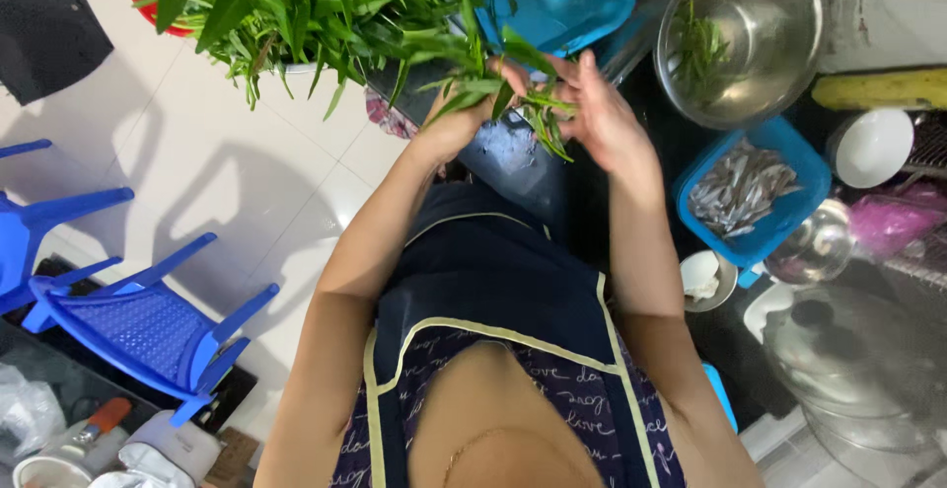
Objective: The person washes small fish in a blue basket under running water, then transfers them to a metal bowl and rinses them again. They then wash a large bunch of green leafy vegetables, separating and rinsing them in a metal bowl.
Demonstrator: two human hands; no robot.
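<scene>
A small bunch of green leafy stalks with long, narrow, pointed leaves [498, 93] sits in mid-air just in front of a dark blue apron, below a much larger heap of the same greens. Its stems are gathered at the middle, leaves fanning left and drooping lower right. It looks fresh, though motion blur hides finer detail of the stems.
</scene>
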